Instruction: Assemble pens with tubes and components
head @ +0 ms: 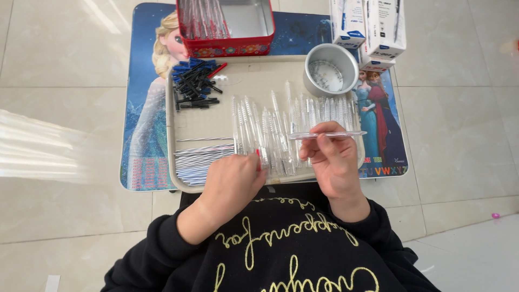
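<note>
Bright daylight flooded the scene; a streaked patch of glare lay on the glossy pale floor tiles (pixel 48 140) at left. Shadows were soft, focus sharp, with slight wide-angle bending at the edges.

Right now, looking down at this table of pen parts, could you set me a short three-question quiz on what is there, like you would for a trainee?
1. True or false: the right hand holds a clear pen tube level above the tray.
2. Which thing stands at the tray's far right corner? A) a round metal cup B) a glass jar C) a wooden bowl
3. Fill in: the red tin beyond the tray holds more clear ____.

Key: 1 true. 2 A. 3 tubes. For reference, the left hand rests on the near row of tubes, and the small blue, black and red caps lie at the tray's far left.
</note>
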